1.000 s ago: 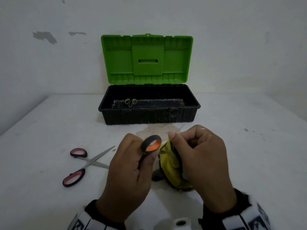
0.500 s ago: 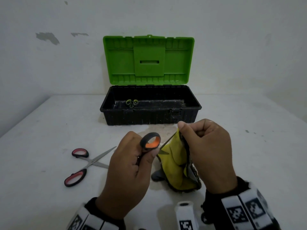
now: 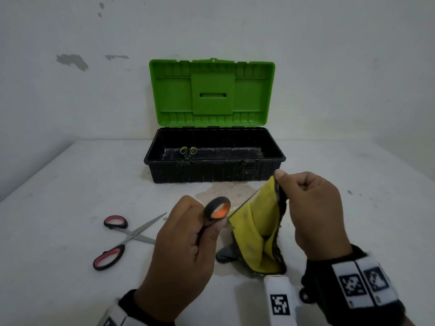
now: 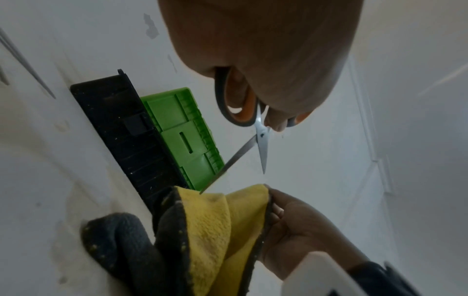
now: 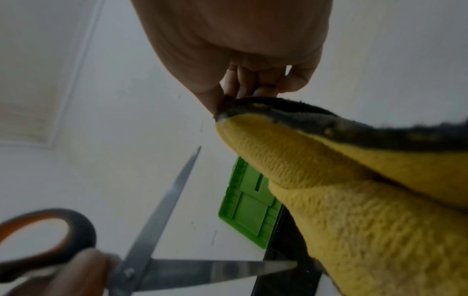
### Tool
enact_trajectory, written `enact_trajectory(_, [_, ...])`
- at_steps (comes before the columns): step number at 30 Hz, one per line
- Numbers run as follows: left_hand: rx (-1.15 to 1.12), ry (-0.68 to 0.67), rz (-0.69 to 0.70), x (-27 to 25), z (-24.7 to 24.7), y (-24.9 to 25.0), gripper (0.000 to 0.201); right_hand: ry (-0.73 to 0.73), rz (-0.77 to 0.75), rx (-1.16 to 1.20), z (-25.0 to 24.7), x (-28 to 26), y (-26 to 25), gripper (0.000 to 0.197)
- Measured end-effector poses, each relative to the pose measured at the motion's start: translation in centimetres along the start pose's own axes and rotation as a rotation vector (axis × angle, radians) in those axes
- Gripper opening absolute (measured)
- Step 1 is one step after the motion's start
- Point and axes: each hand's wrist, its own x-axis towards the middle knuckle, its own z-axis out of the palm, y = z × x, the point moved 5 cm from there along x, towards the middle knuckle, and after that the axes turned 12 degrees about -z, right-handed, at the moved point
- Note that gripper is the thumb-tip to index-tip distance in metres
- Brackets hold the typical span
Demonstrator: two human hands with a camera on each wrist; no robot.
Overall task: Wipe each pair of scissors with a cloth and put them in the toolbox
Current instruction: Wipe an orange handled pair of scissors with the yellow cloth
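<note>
My left hand (image 3: 186,243) grips the black-and-orange scissors (image 3: 217,209) by the handles, blades spread open (image 4: 260,144) (image 5: 162,230). One blade tip points into the yellow-and-grey cloth (image 3: 256,229) (image 4: 215,230) (image 5: 341,190). My right hand (image 3: 310,208) pinches the cloth's top corner and holds it up; its lower end rests on the table. The black toolbox (image 3: 214,170) with green lid (image 3: 211,92) stands open behind, small green-handled scissors (image 3: 188,151) inside. Red-and-black scissors (image 3: 122,238) lie open on the table at the left.
The white table (image 3: 70,184) meets a white wall behind the toolbox. A brownish stain (image 3: 223,191) marks the table just in front of the box. Wrist bands with printed markers (image 3: 362,283) sit on both arms.
My right hand has drawn the cloth up and to the right, off the blades, so one blade now shows bare. The left hand has kept the scissors nearly still.
</note>
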Motion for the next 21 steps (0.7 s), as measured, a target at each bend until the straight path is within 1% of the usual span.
enact_trajectory(2, [0.027, 0.015, -0.004, 0.1, 0.0, -0.2, 0.025, -0.023, -0.008, 0.027, -0.4, -0.3, -0.6, 0.029])
enact_trajectory(6, [0.047, 0.015, 0.025, 0.0, 0.2, 0.0, 0.023, -0.176, -0.039, 0.030, 1.0, -2.0, -2.0, 0.026])
enact_trajectory(9, [0.022, -0.026, 0.082, -0.3, 0.4, 0.5, 0.012, -0.203, -0.040, -0.015, 1.5, -2.4, -1.8, 0.025])
enact_trajectory(11, [0.040, -0.049, 0.102, -0.5, 0.5, 0.2, 0.011, -0.222, -0.023, -0.016, 1.7, -2.2, -1.6, 0.025])
enact_trajectory(14, [0.086, -0.042, 0.123, -0.6, 0.4, -0.3, 0.010, -0.260, 0.040, 0.030, 2.0, -2.0, -1.2, 0.024])
enact_trajectory(17, [0.094, -0.038, 0.126, -0.5, 0.4, -0.3, 0.009, -0.262, 0.073, 0.058, 2.2, -1.8, -1.0, 0.025])
enact_trajectory(21, [0.073, -0.031, 0.123, -0.3, 0.0, 0.5, 0.006, -0.166, 0.103, 0.056, 1.3, -0.7, -0.1, 0.029])
